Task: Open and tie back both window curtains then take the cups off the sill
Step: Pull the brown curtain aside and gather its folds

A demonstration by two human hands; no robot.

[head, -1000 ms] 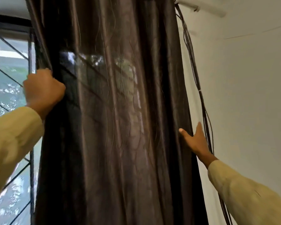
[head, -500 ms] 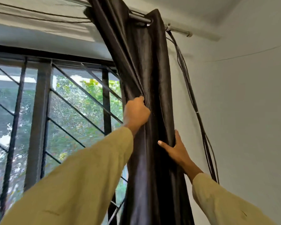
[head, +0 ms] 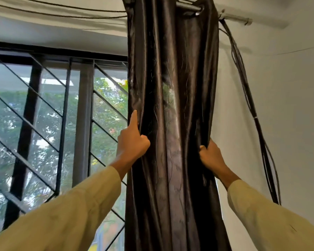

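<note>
The dark brown satin curtain (head: 172, 109) hangs bunched in folds at the right end of the window, threaded on a metal rod (head: 232, 15). My left hand (head: 132, 140) holds its left edge, with the index finger pointing up along the fabric and the other fingers curled into the folds. My right hand (head: 210, 154) grips the curtain's right edge at about the same height. The sill and the cups are out of view.
A window with a black diagonal metal grille (head: 62, 113) fills the left, with trees outside. A bundle of dark cords (head: 252, 109) hangs down the white wall (head: 288, 124) to the right of the curtain. Thin cables run along the ceiling line.
The curtain has been pushed right from spread out into a narrow bunch, uncovering the window. My left hand travelled right with it. My right hand went from a flat touch to a grip on the right edge.
</note>
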